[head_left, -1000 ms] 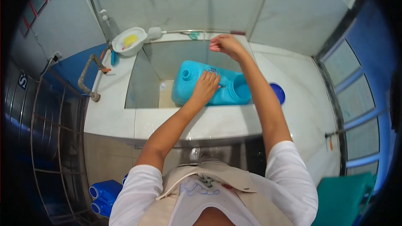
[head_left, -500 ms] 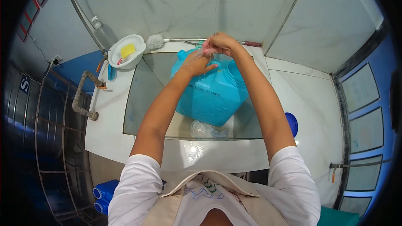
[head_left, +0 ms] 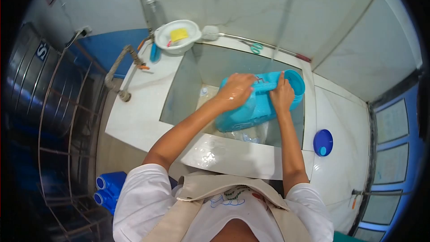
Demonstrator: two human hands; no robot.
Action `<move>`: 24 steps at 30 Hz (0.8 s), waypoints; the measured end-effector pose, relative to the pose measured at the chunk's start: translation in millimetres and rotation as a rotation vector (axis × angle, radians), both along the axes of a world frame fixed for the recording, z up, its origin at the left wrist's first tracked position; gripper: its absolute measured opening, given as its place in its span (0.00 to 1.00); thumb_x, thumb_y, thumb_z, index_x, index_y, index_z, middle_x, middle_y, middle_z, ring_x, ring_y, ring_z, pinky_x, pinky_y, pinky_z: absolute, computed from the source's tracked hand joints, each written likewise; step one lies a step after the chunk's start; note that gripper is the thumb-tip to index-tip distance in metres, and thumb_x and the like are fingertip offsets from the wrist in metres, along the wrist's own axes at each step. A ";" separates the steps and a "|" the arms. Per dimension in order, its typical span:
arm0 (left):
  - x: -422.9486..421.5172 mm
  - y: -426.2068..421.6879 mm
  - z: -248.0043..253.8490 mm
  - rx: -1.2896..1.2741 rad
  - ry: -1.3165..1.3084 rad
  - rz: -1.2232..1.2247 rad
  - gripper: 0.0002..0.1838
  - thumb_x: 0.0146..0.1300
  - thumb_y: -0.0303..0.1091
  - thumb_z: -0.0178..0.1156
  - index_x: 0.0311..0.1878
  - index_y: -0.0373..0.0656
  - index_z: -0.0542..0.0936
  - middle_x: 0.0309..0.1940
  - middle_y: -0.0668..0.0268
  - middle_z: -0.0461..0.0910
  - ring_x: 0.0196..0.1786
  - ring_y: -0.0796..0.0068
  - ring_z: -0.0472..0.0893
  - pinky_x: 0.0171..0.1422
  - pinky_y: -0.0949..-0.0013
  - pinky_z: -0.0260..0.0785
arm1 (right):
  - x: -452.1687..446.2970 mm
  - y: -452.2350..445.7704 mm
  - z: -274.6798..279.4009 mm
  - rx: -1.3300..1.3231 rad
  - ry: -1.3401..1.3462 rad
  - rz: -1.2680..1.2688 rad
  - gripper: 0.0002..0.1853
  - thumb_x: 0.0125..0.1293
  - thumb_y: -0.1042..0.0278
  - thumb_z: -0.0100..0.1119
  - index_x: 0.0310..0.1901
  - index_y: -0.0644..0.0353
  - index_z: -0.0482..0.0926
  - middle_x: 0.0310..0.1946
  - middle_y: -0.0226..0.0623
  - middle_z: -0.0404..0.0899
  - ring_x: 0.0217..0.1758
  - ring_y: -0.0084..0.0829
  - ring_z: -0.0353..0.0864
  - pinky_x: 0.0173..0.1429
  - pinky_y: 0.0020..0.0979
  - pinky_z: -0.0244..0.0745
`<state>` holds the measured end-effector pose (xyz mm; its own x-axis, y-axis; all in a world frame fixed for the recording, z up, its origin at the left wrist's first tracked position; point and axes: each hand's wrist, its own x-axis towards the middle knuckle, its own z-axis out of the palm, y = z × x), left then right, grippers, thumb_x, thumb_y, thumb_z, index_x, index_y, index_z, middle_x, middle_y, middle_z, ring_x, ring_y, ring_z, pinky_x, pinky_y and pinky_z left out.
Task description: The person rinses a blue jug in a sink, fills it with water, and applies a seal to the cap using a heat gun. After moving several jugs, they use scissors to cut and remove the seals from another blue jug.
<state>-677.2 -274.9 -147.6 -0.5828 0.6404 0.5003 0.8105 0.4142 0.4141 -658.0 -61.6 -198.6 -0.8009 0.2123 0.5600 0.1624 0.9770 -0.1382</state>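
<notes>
A turquoise plastic water jug (head_left: 264,105) is tipped on its side in the sink (head_left: 188,78), with its wide, uncapped mouth facing right. My left hand (head_left: 237,90), wet, bends its fingers over the jug's upper side by the handle. Close to the mouth, my right hand (head_left: 282,95) grips the jug, index finger extended along it. The undersides of both hands are hidden. Clear, crumpled-looking plastic pieces (head_left: 246,138) lie on the sink floor below the jug.
A white basin (head_left: 187,26) with a yellow sponge (head_left: 179,34) stands at the back left, beside a long-handled brush (head_left: 210,32) and green-handled scissors (head_left: 256,48). A dark blue lid (head_left: 323,141) lies on the right counter. A pipe (head_left: 118,74) rises at left.
The jug has turned from upright to lying on its side, mouth rightward. My hands have come down from above it and apart, onto its handle side and neck. The camera view has shifted.
</notes>
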 end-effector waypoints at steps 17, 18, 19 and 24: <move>-121.5 -311.4 -59.3 1.160 -1.084 0.963 0.18 0.63 0.44 0.48 0.48 0.41 0.73 0.40 0.57 0.72 0.37 0.69 0.70 0.40 0.68 0.65 | -4.7 61.6 -75.1 -2.170 0.656 0.871 0.29 0.67 0.48 0.39 0.63 0.60 0.60 0.56 0.43 0.69 0.56 0.44 0.70 0.60 0.42 0.65; -127.0 -313.8 -65.8 1.226 -1.141 0.924 0.17 0.65 0.43 0.46 0.47 0.40 0.72 0.40 0.55 0.71 0.37 0.69 0.70 0.38 0.70 0.67 | -8.7 54.3 -93.8 -2.218 0.656 0.877 0.29 0.67 0.48 0.38 0.63 0.60 0.60 0.57 0.43 0.68 0.57 0.44 0.68 0.61 0.43 0.64; -131.1 -314.1 -68.8 1.230 -1.142 0.916 0.17 0.65 0.43 0.46 0.47 0.40 0.72 0.40 0.55 0.71 0.37 0.69 0.70 0.38 0.70 0.67 | -13.6 44.9 -110.2 -2.252 0.652 0.891 0.30 0.67 0.47 0.37 0.63 0.60 0.59 0.58 0.43 0.66 0.58 0.44 0.67 0.62 0.43 0.62; -153.3 -324.7 -83.8 1.573 -1.211 0.701 0.13 0.67 0.37 0.44 0.42 0.35 0.68 0.33 0.54 0.70 0.38 0.65 0.74 0.44 0.61 0.75 | -29.5 0.1 -156.9 -2.361 0.633 0.967 0.31 0.68 0.44 0.34 0.64 0.59 0.57 0.63 0.42 0.61 0.65 0.44 0.59 0.67 0.45 0.56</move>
